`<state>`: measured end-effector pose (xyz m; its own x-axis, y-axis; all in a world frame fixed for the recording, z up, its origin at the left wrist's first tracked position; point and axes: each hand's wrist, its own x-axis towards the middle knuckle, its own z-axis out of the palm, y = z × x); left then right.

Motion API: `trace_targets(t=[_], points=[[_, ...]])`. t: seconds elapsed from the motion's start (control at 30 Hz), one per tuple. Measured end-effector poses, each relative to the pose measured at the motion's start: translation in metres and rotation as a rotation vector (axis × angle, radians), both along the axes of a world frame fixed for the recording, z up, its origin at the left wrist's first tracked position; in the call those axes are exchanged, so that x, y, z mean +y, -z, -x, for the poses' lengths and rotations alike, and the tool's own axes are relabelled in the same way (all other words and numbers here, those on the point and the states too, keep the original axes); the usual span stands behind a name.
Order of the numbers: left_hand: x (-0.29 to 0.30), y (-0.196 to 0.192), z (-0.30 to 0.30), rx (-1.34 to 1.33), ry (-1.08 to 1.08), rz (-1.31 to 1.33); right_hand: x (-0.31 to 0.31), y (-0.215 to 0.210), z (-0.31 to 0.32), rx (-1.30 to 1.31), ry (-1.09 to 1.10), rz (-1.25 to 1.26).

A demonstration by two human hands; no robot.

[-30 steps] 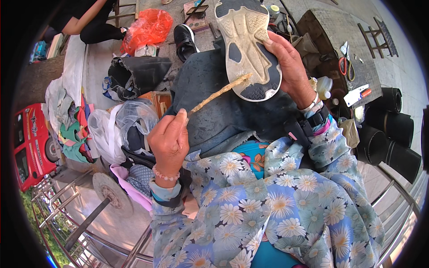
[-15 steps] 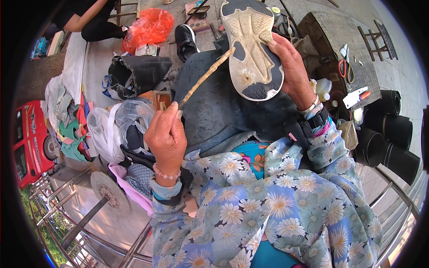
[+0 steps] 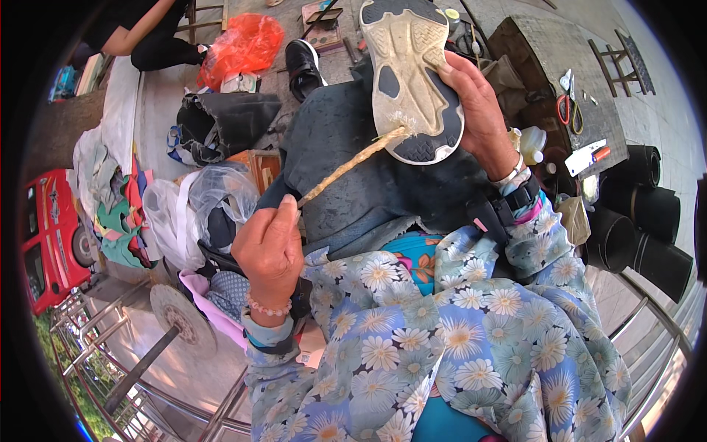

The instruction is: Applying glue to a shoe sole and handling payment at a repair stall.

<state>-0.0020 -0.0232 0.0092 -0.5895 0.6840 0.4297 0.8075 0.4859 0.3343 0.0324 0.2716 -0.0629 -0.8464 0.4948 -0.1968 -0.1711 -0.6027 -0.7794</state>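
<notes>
Since the previous frame, the tip of the tan stick (image 3: 352, 166) has been moved from beside the dark patch on the left edge of the sole to the roughened, whitish spot near its lower end, and the left hand (image 3: 269, 254) has been lowered slightly. The stick's near end is pinched between closed thumb and fingers. The shoe (image 3: 414, 77) is held sole outward above the dark cloth (image 3: 324, 140) on the lap, its right side clasped by the right hand (image 3: 477, 99), partly open around it; the fingers behind cannot be seen. The shoe is probably best kept firmly braced, with the stick slanted low, pressed lightly and worked evenly over the spot.
</notes>
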Motion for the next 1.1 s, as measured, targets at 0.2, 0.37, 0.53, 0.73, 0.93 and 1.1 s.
trace_targets(t=[0.2, 0.37, 0.53, 0.73, 0.93, 1.1], points=[[-0.021, -0.004, 0.004, -0.106, -0.061, -0.065, -0.001, -0.006, -0.001, -0.015, 0.02, 0.015], [-0.004, 0.003, -0.007, -0.237, -0.084, -0.108, -0.001, 0.003, 0.002, 0.0, 0.003, 0.015], [0.003, 0.008, -0.006, -0.205, -0.053, -0.128, -0.001, -0.001, 0.001, -0.002, 0.009, 0.008], [0.005, 0.01, -0.004, -0.127, -0.042, -0.125, -0.002, -0.002, 0.002, -0.004, 0.008, 0.008], [0.008, 0.007, -0.006, -0.113, -0.023, -0.114, -0.003, -0.005, 0.001, -0.019, 0.008, -0.01], [0.012, 0.01, -0.007, -0.186, -0.002, -0.097, -0.002, 0.001, 0.002, -0.017, 0.008, -0.014]])
